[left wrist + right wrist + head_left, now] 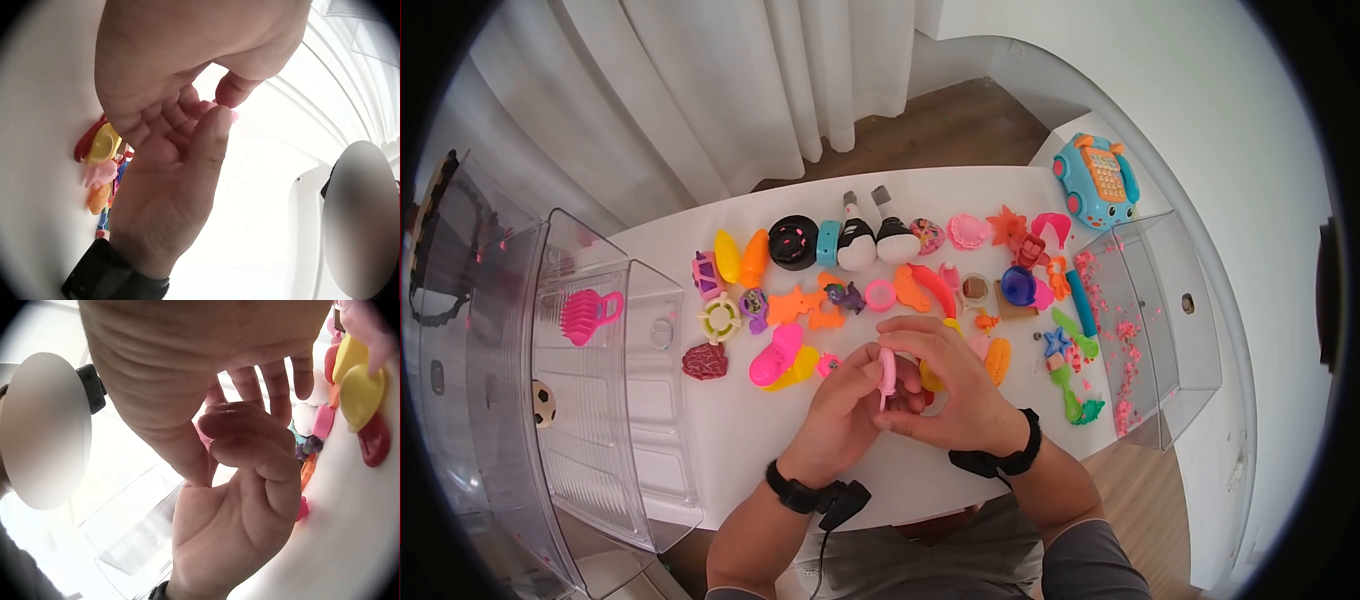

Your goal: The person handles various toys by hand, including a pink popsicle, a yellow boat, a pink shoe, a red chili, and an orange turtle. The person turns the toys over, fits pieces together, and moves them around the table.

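Note:
A small pink toy [887,378] stands upright between the two hands, above the table's near middle. The left hand [840,410] pinches it between thumb and fingers. Over its top and lower end reach the fingers and thumb of the right hand [955,390], which also pinch it. In the left wrist view a pink edge [234,116] shows by the left thumb, with the left hand [172,181] below the other. Mostly hidden in the right wrist view, the pink toy [203,436] lies behind the fingers of the right hand [206,369].
Rows of toys cross the white table [750,470], among them a black round toy [793,242], a blue bowl [1018,286] and pink and yellow shoe-like pieces [776,356]. Clear bins stand left [590,400] and right [1160,350]. A toy phone [1097,182] is at the back right.

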Motion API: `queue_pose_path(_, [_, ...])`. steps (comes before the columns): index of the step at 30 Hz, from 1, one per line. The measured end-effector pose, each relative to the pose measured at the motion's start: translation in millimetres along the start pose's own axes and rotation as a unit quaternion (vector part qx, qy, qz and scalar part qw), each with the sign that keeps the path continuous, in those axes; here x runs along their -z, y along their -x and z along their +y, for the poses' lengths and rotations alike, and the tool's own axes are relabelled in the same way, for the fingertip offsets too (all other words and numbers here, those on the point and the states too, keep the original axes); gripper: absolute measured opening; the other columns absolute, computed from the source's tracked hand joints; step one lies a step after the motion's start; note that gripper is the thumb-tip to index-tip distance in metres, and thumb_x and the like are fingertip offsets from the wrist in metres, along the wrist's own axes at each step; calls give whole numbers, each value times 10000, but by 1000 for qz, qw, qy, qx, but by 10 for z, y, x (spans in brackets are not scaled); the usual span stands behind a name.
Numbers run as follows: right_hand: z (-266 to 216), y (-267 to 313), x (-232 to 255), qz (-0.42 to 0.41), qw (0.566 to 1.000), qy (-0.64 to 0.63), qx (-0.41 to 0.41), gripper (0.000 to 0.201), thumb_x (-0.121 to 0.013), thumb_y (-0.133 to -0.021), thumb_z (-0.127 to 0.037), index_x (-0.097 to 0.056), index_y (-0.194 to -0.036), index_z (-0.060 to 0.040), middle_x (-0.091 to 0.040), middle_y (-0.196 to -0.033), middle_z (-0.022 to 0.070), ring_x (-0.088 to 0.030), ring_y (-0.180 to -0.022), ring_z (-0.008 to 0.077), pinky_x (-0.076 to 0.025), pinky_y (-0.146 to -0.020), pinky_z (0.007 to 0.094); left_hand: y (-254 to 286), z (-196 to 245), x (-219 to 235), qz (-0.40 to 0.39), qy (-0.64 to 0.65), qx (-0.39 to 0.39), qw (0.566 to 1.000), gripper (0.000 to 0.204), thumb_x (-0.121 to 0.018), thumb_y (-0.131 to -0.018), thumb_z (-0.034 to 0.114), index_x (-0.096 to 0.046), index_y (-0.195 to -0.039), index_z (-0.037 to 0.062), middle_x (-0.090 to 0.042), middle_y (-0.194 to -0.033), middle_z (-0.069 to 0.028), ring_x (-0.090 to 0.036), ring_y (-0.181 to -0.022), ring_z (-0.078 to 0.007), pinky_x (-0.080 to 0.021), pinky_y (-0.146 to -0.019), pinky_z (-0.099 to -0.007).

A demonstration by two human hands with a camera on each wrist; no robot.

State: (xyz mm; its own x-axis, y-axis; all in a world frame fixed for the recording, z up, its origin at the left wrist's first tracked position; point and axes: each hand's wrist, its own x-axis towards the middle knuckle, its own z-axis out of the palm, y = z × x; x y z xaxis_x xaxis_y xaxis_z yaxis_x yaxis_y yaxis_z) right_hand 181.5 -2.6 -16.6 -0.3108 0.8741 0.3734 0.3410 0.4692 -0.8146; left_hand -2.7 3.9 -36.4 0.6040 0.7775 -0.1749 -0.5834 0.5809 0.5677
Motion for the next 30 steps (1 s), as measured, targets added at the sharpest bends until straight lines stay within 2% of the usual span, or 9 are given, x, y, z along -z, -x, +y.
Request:
queue_pose_path(3, [-9, 5, -8, 14, 1000, 8, -1, 727, -916, -685, -119, -605, -1341, -80, -607, -1370, 131, -593, -1184, 324, -505, -955, 407, -5, 26, 0, 10, -6, -3, 1000, 232, -563, -1077, 241, -559, -1186, 36, -660, -1036, -92, -669, -1009, -211, -558, -917, -372])
queue_pose_path(6, [-8, 3, -14, 17, 1000, 15, -4, 723, -911, -691, -121, -598, -1340, -75, -610, -1365, 134, -591, -1184, 331, -501, -964, 414, -24, -33, 7, 61, -54, -10, 997, 266, -595, -1059, 291, -555, -1180, 58, -652, -982, -79, -650, -916, -187, -544, -799, -328])
queue_pose_path(10, [8, 1, -26, 20, 999, 41, -1, 725, -908, -690, -119, -590, -1340, -70, -612, -1363, 140, -592, -1186, 341, -492, -980, 421, -27, -43, 0, 66, -58, -19, 996, 236, -596, -1063, 268, -551, -1166, 61, -652, -976, -77, -649, -917, -180, -538, -798, -318])
queue_pose_path(13, [9, 0, -17, 17, 998, 54, 7, 725, -906, -689, -117, -592, -1341, -70, -613, -1363, 142, -593, -1192, 341, -492, -980, 421, -27, -40, -19, 75, -109, -24, 991, 312, -501, -1092, 333, -570, -1181, 42, -665, -978, -93, -656, -923, -205, -538, -816, -338])
queue_pose_path(15, [17, 18, 3, 0, 999, 32, -3, 744, -911, -688, -100, -578, -1352, -62, -587, -1389, 160, -576, -1249, 339, -490, -1017, 428, -15, -28, 3, 26, 14, -15, 999, 414, -387, -1119, 377, -589, -1193, 24, -686, -1075, -125, -663, -985, -235, -550, -912, -406])
queue_pose_path(19, [-2, 6, 29, -18, 1000, 0, -9, 766, -917, -696, -95, -562, -1373, -54, -558, -1420, 178, -557, -1311, 335, -490, -1055, 434, -6, -47, 66, -2, -11, 16, 1000, 534, -316, -1112, 447, -610, -1199, 10, -691, -1110, -138, -657, -1003, -265, -538, -937, -424])
queue_pose_path(26, [26, 7, 5, -18, 1000, -23, -9, 768, -919, -713, -103, -554, -1387, -61, -557, -1415, 179, -560, -1303, 338, -494, -1049, 430, 1, 10, -13, 3, 4, 9, 1000, 337, -504, -1091, 339, -593, -1176, 25, -668, -1039, -103, -661, -1009, -234, -548, -922, -388])
queue_pose_path(28, [20, 3, -13, 4, 1000, -9, -3, 729, -906, -701, -114, -587, -1355, -73, -602, -1376, 148, -594, -1196, 337, -515, -956, 411, -7, 13, -24, 13, -3, 4, 1000, 292, -550, -1083, 308, -579, -1175, 32, -662, -1024, -96, -665, -1000, -227, -556, -912, -384])
queue_pose_path(30, [19, 6, -30, 7, 1000, -8, -6, 732, -906, -699, -113, -583, -1355, -71, -607, -1373, 145, -595, -1191, 337, -510, -956, 412, -18, -17, 28, 29, -30, 2, 999, 251, -585, -1077, 281, -558, -1162, 46, -663, -1033, -92, -674, -979, -220, -569, -896, -379])
